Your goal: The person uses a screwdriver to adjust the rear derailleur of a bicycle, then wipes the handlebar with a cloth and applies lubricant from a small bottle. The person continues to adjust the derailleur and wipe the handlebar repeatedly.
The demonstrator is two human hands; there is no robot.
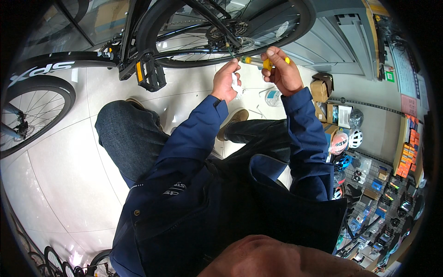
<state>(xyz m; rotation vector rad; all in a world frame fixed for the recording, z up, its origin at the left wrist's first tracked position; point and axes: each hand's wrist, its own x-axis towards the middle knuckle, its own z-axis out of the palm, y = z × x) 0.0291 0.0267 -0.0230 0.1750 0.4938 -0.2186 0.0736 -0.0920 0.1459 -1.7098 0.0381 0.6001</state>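
Note:
My right hand (284, 71) is closed around a slim yellow-ended tool (257, 61) that looks like a syringe, held roughly level. My left hand (225, 83) pinches at its left end, and a crumpled white tissue (236, 86) is tucked in the same hand. A thin greenish line (230, 50) runs from the left fingertips toward the hub of a black bicycle's rear wheel (194, 62). Just beyond both hands are the spokes, the disc rotor (247, 43) and the sprockets (227, 30). What the left fingertips grip exactly is too small to tell.
A black pedal with orange reflector (150, 72) juts out left of my hands. On the tiled floor stand a clear plastic tub (273, 98) and a thin L-shaped metal key (260, 111). Cardboard boxes (319, 90), helmets (339, 142) and hanging parts line the right.

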